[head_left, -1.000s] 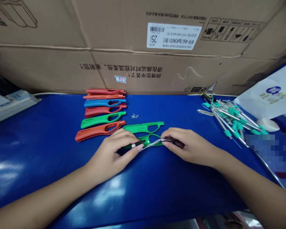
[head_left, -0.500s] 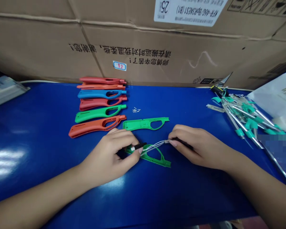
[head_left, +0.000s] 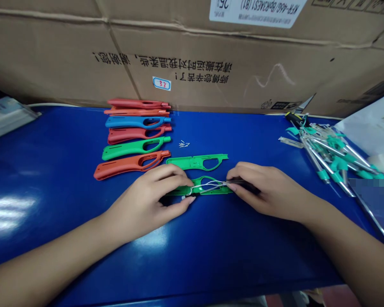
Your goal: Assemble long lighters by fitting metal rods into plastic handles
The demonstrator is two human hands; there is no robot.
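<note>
The left hand hides the left end of the lower green shell, grip slightly parted about a black piece, its hold hard to tell. Near the shell's right end, the right hand pinches a half-hidden dark rod with white wires
</note>
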